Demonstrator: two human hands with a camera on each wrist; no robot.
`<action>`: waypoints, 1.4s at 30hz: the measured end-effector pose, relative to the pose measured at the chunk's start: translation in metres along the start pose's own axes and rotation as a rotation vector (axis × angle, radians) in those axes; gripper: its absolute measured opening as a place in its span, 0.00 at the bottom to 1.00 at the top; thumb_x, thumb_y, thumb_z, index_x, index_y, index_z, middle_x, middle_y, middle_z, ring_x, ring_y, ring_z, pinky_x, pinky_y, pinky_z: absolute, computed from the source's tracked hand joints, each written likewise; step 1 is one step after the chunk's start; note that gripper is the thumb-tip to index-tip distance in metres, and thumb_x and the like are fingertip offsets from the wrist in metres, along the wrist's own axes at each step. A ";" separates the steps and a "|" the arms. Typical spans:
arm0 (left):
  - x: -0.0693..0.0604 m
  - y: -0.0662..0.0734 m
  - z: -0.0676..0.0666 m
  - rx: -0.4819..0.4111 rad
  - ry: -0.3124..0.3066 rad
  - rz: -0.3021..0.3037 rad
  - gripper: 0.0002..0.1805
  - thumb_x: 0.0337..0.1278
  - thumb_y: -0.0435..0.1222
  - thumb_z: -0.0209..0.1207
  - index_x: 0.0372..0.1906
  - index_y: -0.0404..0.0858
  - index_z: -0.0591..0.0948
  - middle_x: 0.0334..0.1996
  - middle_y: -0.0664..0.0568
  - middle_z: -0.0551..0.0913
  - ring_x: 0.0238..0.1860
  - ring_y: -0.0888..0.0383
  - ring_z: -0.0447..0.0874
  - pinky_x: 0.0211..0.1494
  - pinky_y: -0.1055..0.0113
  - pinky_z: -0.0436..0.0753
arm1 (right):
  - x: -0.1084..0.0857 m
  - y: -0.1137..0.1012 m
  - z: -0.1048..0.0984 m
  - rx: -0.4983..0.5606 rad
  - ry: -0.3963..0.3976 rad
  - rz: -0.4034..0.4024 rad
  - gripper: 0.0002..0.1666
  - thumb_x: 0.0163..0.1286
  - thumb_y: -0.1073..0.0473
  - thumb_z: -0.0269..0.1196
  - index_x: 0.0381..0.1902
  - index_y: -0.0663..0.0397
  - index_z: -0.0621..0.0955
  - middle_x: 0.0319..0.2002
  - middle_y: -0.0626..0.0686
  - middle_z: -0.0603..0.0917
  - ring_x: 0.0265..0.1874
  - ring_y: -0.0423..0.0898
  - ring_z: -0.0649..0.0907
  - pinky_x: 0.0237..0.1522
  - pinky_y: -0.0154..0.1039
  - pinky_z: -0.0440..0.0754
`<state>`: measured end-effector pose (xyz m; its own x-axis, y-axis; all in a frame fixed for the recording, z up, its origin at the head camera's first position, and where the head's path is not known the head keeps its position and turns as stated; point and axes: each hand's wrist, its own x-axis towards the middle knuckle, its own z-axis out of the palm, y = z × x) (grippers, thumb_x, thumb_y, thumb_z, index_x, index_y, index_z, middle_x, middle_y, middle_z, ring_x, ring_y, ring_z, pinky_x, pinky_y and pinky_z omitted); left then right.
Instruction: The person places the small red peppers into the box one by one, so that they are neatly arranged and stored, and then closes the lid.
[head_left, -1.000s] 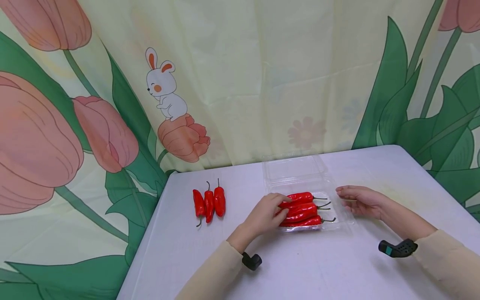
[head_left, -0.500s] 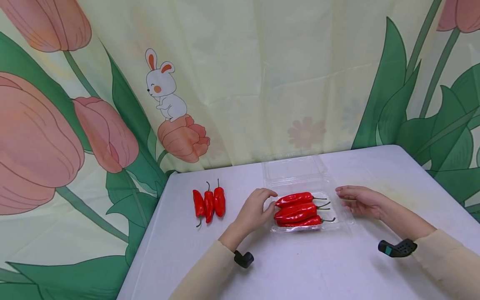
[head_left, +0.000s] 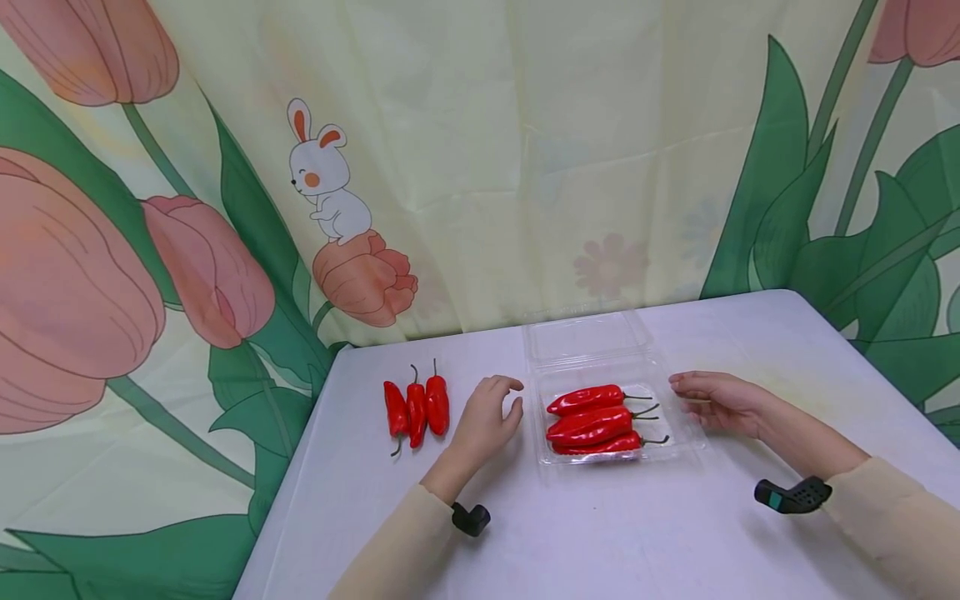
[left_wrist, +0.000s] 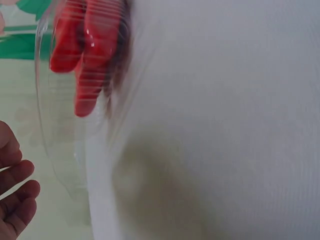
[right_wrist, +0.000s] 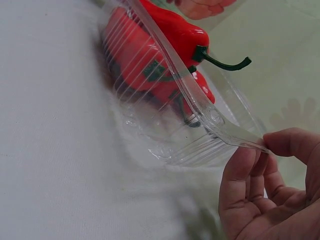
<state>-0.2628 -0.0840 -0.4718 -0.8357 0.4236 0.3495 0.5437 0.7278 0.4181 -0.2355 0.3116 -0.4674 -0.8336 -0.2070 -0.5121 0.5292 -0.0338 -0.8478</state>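
Several red peppers (head_left: 590,427) with green stems lie side by side in a clear plastic clamshell box (head_left: 545,457). Its lid (head_left: 588,340) is folded back towards the curtain. At the box's right rim my right hand (head_left: 722,402) pinches the plastic edge between thumb and fingers, which the right wrist view shows closely. My left hand (head_left: 486,418) is above the table, left of the box, with fingers loosely bent and holding nothing. In the left wrist view its fingers (left_wrist: 17,182) are apart from the box. Three more red peppers (head_left: 417,408) lie in a row to its left.
A white cloth covers the table (head_left: 600,533). Behind it hangs a curtain (head_left: 465,167) printed with tulips and a rabbit, close to the raised lid. The table's left edge lies just beyond the three loose peppers.
My left hand has let go of the peppers in the box and moved left, towards the three loose ones. My right hand has stayed at the box's rim.
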 end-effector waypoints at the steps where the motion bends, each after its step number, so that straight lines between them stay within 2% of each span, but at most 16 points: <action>1: 0.000 -0.002 -0.001 0.003 0.005 -0.009 0.13 0.67 0.36 0.64 0.54 0.43 0.82 0.51 0.53 0.86 0.50 0.56 0.83 0.54 0.65 0.86 | 0.000 0.000 0.000 -0.001 0.001 0.001 0.23 0.80 0.51 0.58 0.67 0.53 0.74 0.42 0.47 0.83 0.35 0.42 0.83 0.39 0.31 0.85; 7: -0.001 -0.015 -0.005 0.038 0.046 -0.071 0.14 0.65 0.36 0.66 0.53 0.42 0.82 0.51 0.50 0.87 0.50 0.54 0.84 0.55 0.61 0.87 | 0.001 -0.001 0.000 -0.001 0.006 0.005 0.26 0.80 0.50 0.58 0.69 0.55 0.71 0.42 0.47 0.82 0.35 0.42 0.83 0.39 0.31 0.85; 12: -0.001 -0.027 -0.006 0.108 0.038 -0.152 0.15 0.62 0.38 0.68 0.53 0.41 0.82 0.51 0.48 0.87 0.52 0.51 0.84 0.56 0.60 0.87 | 0.002 -0.001 -0.001 -0.004 0.011 0.010 0.28 0.80 0.51 0.58 0.71 0.57 0.69 0.42 0.47 0.82 0.35 0.42 0.83 0.40 0.32 0.85; 18: -0.003 -0.038 -0.010 0.134 0.028 -0.244 0.18 0.60 0.38 0.71 0.53 0.40 0.82 0.52 0.46 0.86 0.53 0.50 0.84 0.58 0.59 0.86 | 0.002 0.000 0.000 -0.001 0.011 0.007 0.27 0.80 0.50 0.58 0.70 0.56 0.71 0.42 0.47 0.83 0.35 0.42 0.84 0.40 0.32 0.85; 24: -0.004 -0.049 -0.014 0.147 0.025 -0.261 0.20 0.57 0.38 0.72 0.54 0.40 0.82 0.52 0.46 0.86 0.53 0.49 0.84 0.56 0.58 0.87 | 0.001 0.000 0.000 0.010 0.010 0.007 0.24 0.80 0.50 0.58 0.67 0.53 0.73 0.41 0.47 0.83 0.35 0.42 0.84 0.40 0.32 0.85; 31: -0.005 -0.063 -0.020 0.199 0.013 -0.322 0.19 0.58 0.36 0.71 0.53 0.38 0.81 0.53 0.43 0.84 0.54 0.45 0.82 0.60 0.53 0.85 | 0.000 0.000 0.002 0.016 0.005 -0.004 0.22 0.80 0.51 0.58 0.66 0.53 0.74 0.41 0.46 0.83 0.34 0.42 0.83 0.39 0.31 0.85; 38: -0.008 -0.077 -0.024 0.293 0.037 -0.308 0.16 0.59 0.35 0.68 0.50 0.35 0.82 0.50 0.40 0.84 0.50 0.42 0.81 0.57 0.50 0.83 | -0.001 0.001 0.002 0.013 0.008 -0.003 0.24 0.80 0.51 0.58 0.68 0.54 0.73 0.42 0.47 0.83 0.35 0.42 0.83 0.39 0.31 0.85; 42: -0.011 -0.080 -0.026 0.284 0.044 -0.355 0.21 0.55 0.37 0.71 0.52 0.35 0.81 0.52 0.40 0.83 0.52 0.43 0.80 0.55 0.51 0.84 | -0.001 0.001 0.001 0.017 0.006 -0.006 0.22 0.80 0.51 0.58 0.66 0.52 0.74 0.42 0.47 0.83 0.35 0.42 0.83 0.39 0.31 0.85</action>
<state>-0.2950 -0.1606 -0.4873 -0.9592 0.1021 0.2636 0.1761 0.9453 0.2745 -0.2337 0.3105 -0.4678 -0.8376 -0.2013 -0.5079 0.5269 -0.0519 -0.8483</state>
